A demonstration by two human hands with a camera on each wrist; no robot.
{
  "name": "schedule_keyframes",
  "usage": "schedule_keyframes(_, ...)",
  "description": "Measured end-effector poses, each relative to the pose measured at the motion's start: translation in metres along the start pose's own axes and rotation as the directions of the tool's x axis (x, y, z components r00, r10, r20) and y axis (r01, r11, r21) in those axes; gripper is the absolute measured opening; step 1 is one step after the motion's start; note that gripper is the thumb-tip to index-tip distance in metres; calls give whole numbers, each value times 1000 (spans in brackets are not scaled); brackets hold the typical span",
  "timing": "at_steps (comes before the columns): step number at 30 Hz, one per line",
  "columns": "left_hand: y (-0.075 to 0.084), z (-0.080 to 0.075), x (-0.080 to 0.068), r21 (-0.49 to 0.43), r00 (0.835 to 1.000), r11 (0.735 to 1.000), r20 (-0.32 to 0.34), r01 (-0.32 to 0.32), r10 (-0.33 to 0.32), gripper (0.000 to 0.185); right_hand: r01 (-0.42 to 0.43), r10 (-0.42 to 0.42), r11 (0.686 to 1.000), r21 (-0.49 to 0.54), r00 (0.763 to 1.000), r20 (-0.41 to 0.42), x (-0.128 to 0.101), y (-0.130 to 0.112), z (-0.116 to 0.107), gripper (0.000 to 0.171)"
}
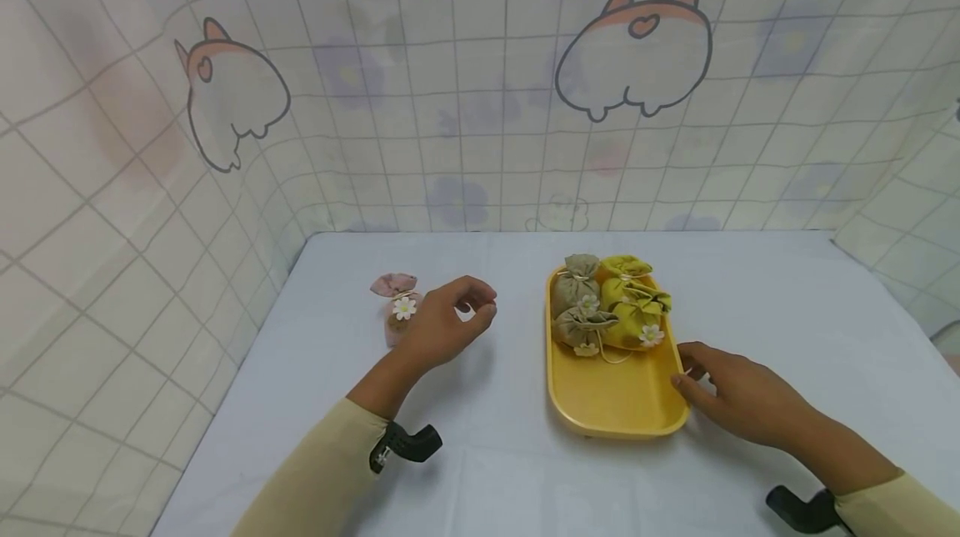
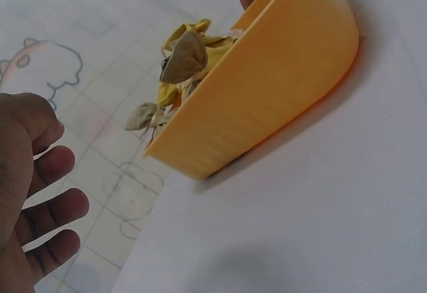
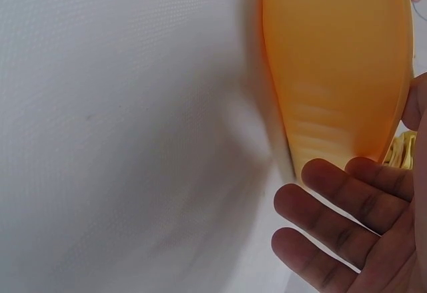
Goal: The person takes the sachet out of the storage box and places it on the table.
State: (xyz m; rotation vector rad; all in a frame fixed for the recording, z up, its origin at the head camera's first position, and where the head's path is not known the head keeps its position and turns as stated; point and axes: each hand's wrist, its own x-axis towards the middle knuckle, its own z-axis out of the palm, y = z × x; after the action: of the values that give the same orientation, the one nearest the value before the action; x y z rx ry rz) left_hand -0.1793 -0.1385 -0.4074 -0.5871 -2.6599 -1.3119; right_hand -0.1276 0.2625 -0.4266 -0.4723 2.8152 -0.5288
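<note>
Resting against the near right rim of the yellow tray (image 1: 611, 404), the right hand (image 1: 738, 404) is steadying it with relaxed fingers, while the left hand (image 1: 446, 324), loosely curled and holding nothing, is hovering just beside the pink sachet (image 1: 397, 308) on the worktop (image 1: 487, 454), best pinched at its tied neck.

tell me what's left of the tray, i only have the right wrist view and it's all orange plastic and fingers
Observer: A pink sachet with a white flower stands on the table, apart from the tray.
Operator: is the left hand on it
Observer: No. The left hand hangs just right of it, fingers loosely curled, holding nothing.
Operator: anything in the tray
Observer: Yes, olive sachets and yellow sachets bunched at its far end; the near end is bare.
Operator: where's my right hand on it
Observer: The right hand sits at the tray's right rim, fingertips touching the edge.
</note>
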Motion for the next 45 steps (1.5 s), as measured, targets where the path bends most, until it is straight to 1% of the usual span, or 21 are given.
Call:
schedule_keyframes(3, 1, 3, 1, 27, 1000, 1000, 10, -4, 3, 14, 2, -2, 1000, -1, 1000, 1, 0, 0, 0, 58)
schedule_keyframes(12, 5, 14, 5, -11, 999, 999, 25, -38, 38, 16, 9, -9, 1000, 0, 1000, -1, 0, -1, -1, 57)
schedule_keyframes(21, 12, 27, 10, -5, 995, 999, 95, -42, 42, 18, 3, -3, 1000, 3, 1000, -4, 1, 0, -1, 55)
schedule_keyframes(26, 13, 35, 12, -2, 991, 998, 116, -60, 60, 18, -8, 8, 1000, 6, 1000, 4, 1, -1, -1, 56)
schedule_keyframes(33, 14, 42, 15, -3, 990, 999, 137, -41, 41, 20, -7, 7, 1000, 8, 1000, 4, 1, -1, 2, 56)
schedule_keyframes(37, 13, 45, 16, 5, 990, 1000, 140, -29, 28, 18, -7, 7, 1000, 11, 1000, 2, 0, -1, 1, 56)
schedule_keyframes(45, 9, 54, 21, 3, 987, 999, 156, -38, 38, 17, -17, 16, 1000, 12, 1000, 12, 1, -1, 1, 57)
